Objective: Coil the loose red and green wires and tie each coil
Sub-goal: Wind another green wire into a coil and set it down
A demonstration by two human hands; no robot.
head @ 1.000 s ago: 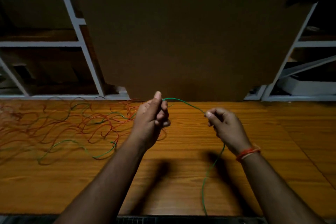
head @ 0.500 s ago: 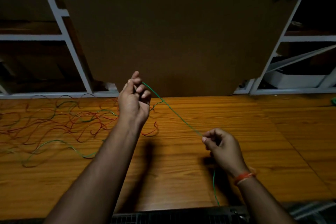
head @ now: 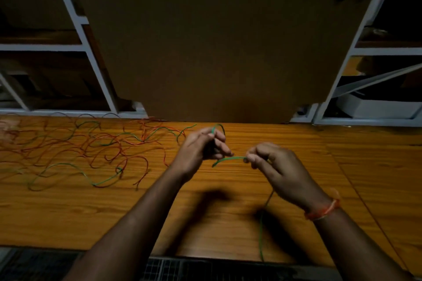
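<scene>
Here, above the table point(head: 228, 223), the left hand point(head: 201, 150) and right hand point(head: 274, 164) each pinch one green wire point(head: 228, 158). Loose wires point(head: 80, 150) lie on the table's left.

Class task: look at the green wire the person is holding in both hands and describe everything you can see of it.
The thin green plastic-coated wire is a single flexible strand held above the orange-brown wooden table. The left hand pinches it near the top, where it arches in a small loop above the fingers. A short curved length spans the gap to the right hand, which pinches it too. Below that hand the wire hangs down past the table's near edge. It is not yet coiled or tied.
</scene>
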